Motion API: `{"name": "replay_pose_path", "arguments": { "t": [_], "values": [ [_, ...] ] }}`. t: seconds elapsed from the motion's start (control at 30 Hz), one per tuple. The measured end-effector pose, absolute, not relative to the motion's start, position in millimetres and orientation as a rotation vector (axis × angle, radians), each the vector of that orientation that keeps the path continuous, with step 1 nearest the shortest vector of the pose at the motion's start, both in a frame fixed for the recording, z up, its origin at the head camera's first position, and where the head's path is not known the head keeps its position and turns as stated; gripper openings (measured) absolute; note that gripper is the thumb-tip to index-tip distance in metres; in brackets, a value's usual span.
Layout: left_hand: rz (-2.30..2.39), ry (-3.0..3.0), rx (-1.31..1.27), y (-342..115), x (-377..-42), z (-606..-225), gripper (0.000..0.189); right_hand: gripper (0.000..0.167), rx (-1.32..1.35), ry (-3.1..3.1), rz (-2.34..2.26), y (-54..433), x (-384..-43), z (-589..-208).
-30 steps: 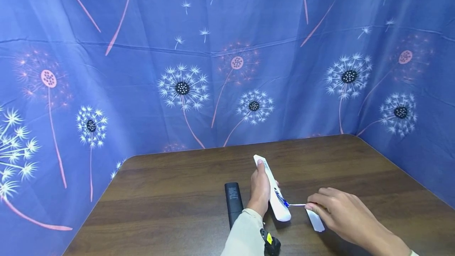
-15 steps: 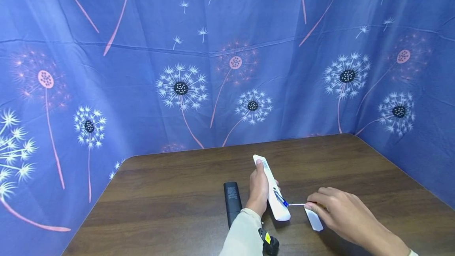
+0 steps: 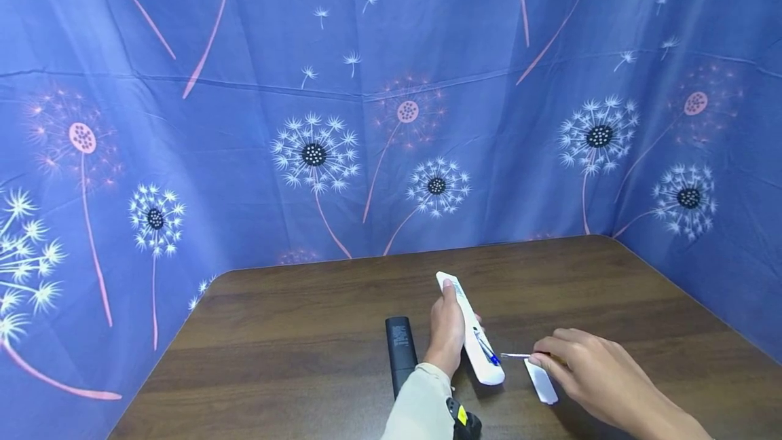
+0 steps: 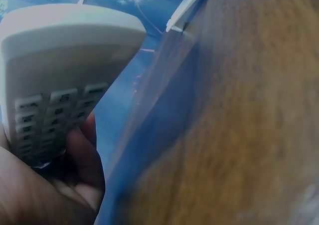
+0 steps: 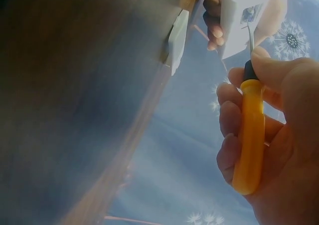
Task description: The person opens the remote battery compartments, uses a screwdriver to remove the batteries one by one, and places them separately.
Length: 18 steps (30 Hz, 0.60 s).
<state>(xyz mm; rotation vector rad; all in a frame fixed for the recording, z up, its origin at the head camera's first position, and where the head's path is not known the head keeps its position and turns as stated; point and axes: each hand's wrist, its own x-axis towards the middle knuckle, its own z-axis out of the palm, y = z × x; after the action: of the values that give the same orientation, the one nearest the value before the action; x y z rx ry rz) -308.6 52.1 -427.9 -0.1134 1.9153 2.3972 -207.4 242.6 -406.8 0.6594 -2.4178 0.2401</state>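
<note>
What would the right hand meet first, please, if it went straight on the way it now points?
Most likely the white remote: the screwdriver in the right hand points toward it, though the remaining depth is unclear.

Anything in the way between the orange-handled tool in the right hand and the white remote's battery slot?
Nothing visible: in the head view, only a bare gap separates the orange-handled tool from the battery slot in the white remote. The white cover lies on the table near the right hand, off that line.
</note>
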Motion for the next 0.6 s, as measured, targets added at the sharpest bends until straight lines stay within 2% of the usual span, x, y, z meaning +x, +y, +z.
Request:
{"name": "replay_pose_path", "arguments": {
  "t": [0.6],
  "values": [
    [2.374,1.929,-0.054,51.6,-307.1,-426.3,0.056,0.013,0.692,-2.528,0.337,237.5,-205.6,-403.1]
  ]
}}
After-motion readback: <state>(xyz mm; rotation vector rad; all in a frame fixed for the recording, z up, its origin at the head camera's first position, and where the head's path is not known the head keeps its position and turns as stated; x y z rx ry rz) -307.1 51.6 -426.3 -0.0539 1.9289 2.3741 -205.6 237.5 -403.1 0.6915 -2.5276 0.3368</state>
